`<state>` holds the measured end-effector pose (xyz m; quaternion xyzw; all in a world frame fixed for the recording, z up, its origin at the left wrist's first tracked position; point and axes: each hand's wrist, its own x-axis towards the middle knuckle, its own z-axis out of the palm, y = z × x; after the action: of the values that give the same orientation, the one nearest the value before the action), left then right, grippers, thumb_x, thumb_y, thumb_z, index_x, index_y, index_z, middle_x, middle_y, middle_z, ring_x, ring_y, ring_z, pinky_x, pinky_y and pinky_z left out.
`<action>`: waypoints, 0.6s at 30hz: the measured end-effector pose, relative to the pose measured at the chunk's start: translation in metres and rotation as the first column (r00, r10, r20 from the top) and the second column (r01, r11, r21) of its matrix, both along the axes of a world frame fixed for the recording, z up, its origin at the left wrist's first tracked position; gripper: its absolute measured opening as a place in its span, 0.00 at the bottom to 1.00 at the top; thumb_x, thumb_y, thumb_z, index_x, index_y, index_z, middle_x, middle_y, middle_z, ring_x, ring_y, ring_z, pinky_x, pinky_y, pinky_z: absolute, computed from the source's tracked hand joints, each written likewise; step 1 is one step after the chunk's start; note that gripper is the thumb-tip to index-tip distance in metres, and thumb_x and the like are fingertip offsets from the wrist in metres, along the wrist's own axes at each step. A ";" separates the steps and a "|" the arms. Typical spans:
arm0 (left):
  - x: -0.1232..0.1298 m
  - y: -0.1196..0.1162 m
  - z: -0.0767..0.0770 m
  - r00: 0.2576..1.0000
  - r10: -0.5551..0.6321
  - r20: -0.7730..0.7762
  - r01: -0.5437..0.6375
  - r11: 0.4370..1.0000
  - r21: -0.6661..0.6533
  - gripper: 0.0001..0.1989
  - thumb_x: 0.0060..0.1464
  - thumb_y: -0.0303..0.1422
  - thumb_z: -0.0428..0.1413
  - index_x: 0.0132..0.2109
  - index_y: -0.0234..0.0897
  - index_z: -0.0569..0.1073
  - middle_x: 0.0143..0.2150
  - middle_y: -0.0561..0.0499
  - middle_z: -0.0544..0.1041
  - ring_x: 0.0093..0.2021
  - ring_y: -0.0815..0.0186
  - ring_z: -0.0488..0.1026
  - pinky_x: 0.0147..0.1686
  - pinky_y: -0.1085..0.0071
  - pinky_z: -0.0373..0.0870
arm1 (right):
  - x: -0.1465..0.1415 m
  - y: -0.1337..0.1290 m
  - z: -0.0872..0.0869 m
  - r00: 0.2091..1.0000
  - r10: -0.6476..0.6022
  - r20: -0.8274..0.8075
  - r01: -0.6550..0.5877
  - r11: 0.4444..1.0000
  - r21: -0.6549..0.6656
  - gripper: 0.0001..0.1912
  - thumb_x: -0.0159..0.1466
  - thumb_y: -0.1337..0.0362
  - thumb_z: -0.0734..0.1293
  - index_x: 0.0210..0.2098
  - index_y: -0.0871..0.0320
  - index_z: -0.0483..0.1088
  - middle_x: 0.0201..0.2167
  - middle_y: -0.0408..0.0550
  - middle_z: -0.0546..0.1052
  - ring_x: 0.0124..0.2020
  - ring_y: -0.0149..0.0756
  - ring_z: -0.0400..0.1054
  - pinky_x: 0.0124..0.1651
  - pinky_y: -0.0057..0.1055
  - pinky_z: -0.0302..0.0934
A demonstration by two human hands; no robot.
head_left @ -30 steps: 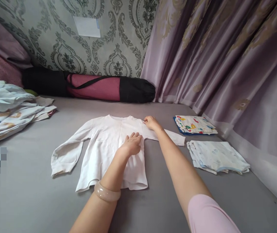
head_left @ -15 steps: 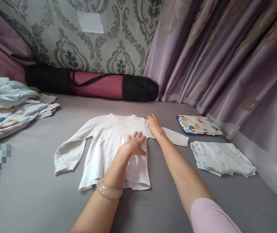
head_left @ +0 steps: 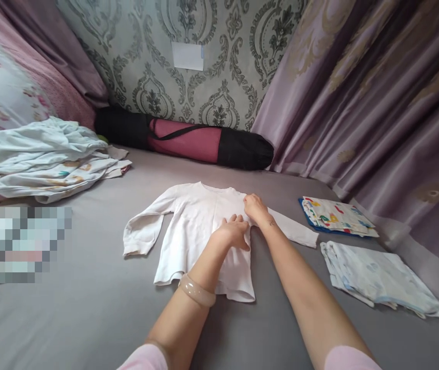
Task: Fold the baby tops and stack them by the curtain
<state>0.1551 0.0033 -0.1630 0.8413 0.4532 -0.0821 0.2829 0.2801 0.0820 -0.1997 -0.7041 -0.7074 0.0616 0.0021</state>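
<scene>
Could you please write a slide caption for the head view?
Left hand and right hand on a white shirt spread over grey fabric, near folded clothes.

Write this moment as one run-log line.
left grip: open over white shirt | right grip: curled at shirt's shoulder | shirt: spread, sleeves out | folded clothes: right of shirt

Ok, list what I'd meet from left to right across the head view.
Crumpled pile of clothes → one sleeve of the white shirt → left hand → right hand → the shirt's other sleeve → folded garment with pale blue edging.
</scene>
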 end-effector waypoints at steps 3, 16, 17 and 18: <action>-0.013 -0.002 0.010 0.996 0.032 0.088 -0.034 0.999 0.027 0.22 0.55 0.38 0.58 0.56 0.37 0.70 0.65 0.39 0.66 0.67 0.52 0.60 0.64 0.55 0.58 | -0.021 -0.002 0.006 0.997 0.072 -0.022 -0.070 0.996 0.052 0.23 0.70 0.71 0.50 0.58 0.61 0.68 0.58 0.59 0.71 0.59 0.42 0.65 0.59 0.33 0.56; -0.081 0.012 -0.004 0.919 0.381 0.098 -0.384 0.923 0.019 0.09 0.55 0.38 0.54 0.38 0.38 0.75 0.40 0.44 0.80 0.42 0.56 0.77 0.39 0.67 0.70 | -0.071 0.005 -0.034 0.994 0.035 -0.103 -0.038 0.999 -0.028 0.37 0.73 0.51 0.44 0.72 0.71 0.40 0.74 0.58 0.37 0.74 0.45 0.28 0.72 0.45 0.28; -0.080 0.012 -0.002 0.919 0.383 0.091 -0.386 0.922 0.017 0.10 0.56 0.38 0.54 0.40 0.38 0.75 0.42 0.44 0.80 0.43 0.56 0.77 0.40 0.67 0.70 | -0.071 0.006 -0.032 0.996 0.036 -0.085 -0.039 0.998 -0.038 0.37 0.73 0.51 0.43 0.72 0.72 0.40 0.74 0.58 0.37 0.74 0.45 0.28 0.72 0.45 0.29; -0.080 0.011 0.000 0.916 0.390 0.091 -0.394 0.919 0.020 0.11 0.57 0.38 0.54 0.41 0.37 0.75 0.44 0.43 0.80 0.44 0.55 0.77 0.41 0.67 0.70 | -0.072 0.006 -0.030 0.998 0.036 -0.054 -0.038 0.998 -0.052 0.37 0.73 0.51 0.43 0.72 0.71 0.40 0.74 0.58 0.37 0.74 0.46 0.29 0.71 0.45 0.31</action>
<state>0.0752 0.0147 -0.1631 0.7414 0.6016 0.0205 0.2968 0.2077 0.0884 -0.2293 -0.6888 -0.7182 0.0989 0.0009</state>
